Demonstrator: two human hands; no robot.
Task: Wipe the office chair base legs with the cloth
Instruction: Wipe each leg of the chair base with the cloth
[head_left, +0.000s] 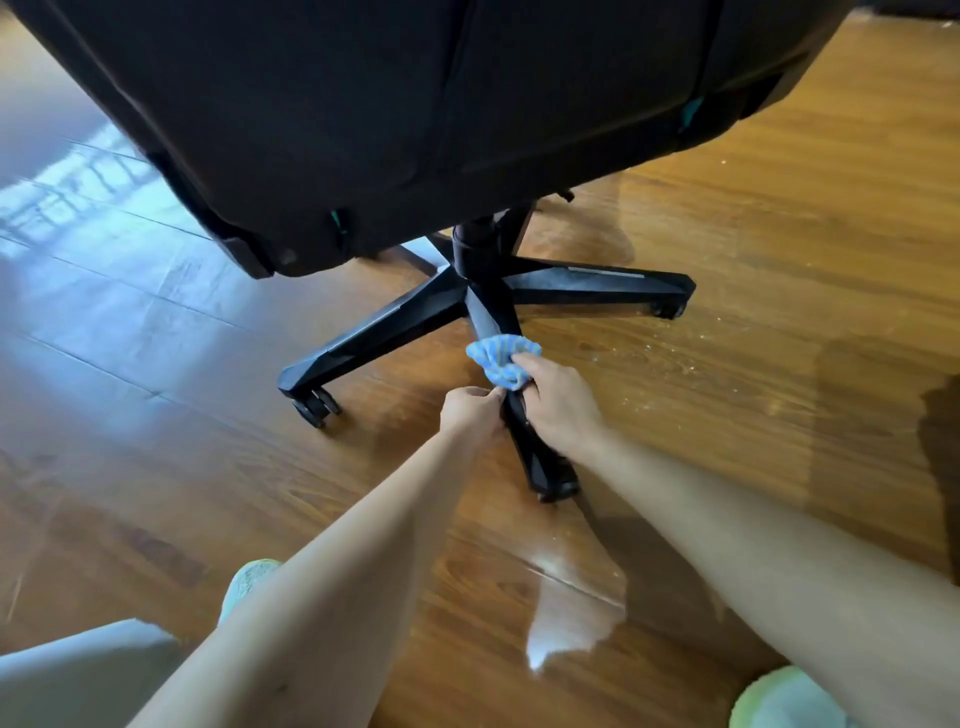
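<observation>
Pale shoes (249, 579) on wood floor (779, 312). Both arms reach forward. Left hand (470, 413) grips nearest base leg (540, 457); right hand (558, 397) pinches bunched blue cloth (500, 358) against that leg's top. Beyond, hub (475, 249), black chair back (415, 104).

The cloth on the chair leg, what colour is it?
Light blue cloth, faintly striped, seen in the head view.
</observation>
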